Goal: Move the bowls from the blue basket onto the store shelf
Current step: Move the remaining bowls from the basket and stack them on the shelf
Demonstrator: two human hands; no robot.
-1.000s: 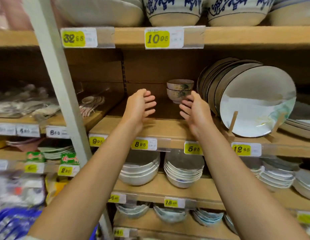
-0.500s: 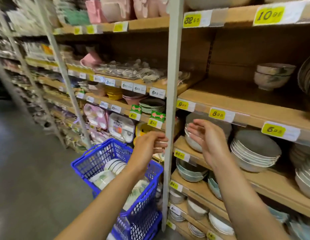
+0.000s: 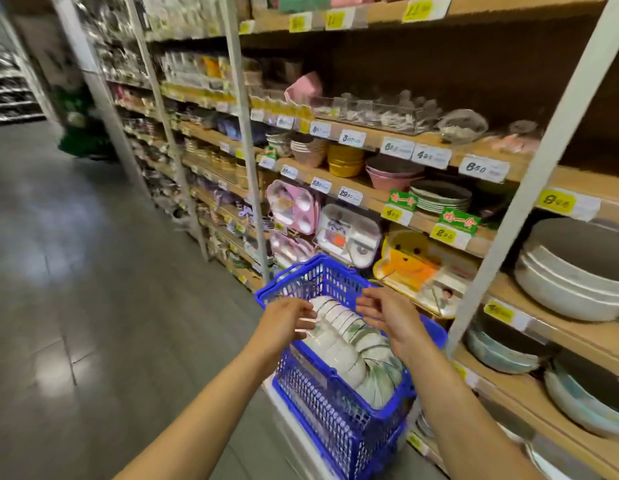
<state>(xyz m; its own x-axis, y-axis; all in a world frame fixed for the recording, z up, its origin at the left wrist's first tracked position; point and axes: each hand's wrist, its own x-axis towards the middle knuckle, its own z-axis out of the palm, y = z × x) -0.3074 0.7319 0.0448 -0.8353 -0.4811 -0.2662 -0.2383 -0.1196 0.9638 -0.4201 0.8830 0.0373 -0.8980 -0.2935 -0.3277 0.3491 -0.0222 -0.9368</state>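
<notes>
Our left hand (image 3: 285, 322) and right hand (image 3: 387, 315) hover over the blue basket (image 3: 335, 414). Fingers are loose and grip nothing. Left fingertips are right at the bowls (image 3: 339, 332), contact unclear. Bowls lie in rows on their sides inside the basket, just beside the store shelf (image 3: 560, 332). Large white dishes (image 3: 571, 289) are stacked there.

From shelf (image 3: 585, 183) to blue basket (image 3: 322, 403)
Left hand (image 3: 287, 320) and right hand (image 3: 387, 317) have dropped to either side of the bowls (image 3: 335, 337) lying in it.
</notes>
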